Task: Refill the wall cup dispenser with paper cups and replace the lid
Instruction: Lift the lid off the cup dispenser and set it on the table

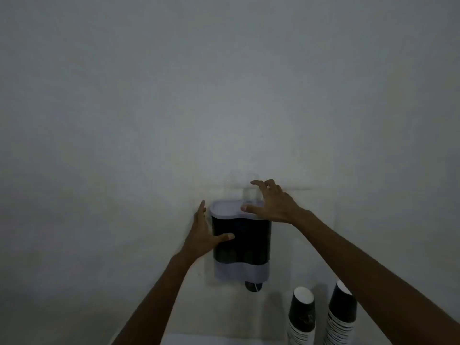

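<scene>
The cup dispenser [245,247] hangs on the pale wall, with a dark see-through body, a grey lower band and a dark cup bottom [253,286] poking out underneath. A grey lid [227,209] sits on its top. My left hand [205,232] clasps the dispenser's left side, thumb across the front. Over the lid's right end is my right hand [271,204], fingers spread, thumb touching the lid's front edge.
Two stacks of black paper cups, upside down with white bases up, stand at the lower right: a shorter stack [301,316] and a taller stack [340,316]. A pale surface [211,339] shows below the dispenser. The room is dim.
</scene>
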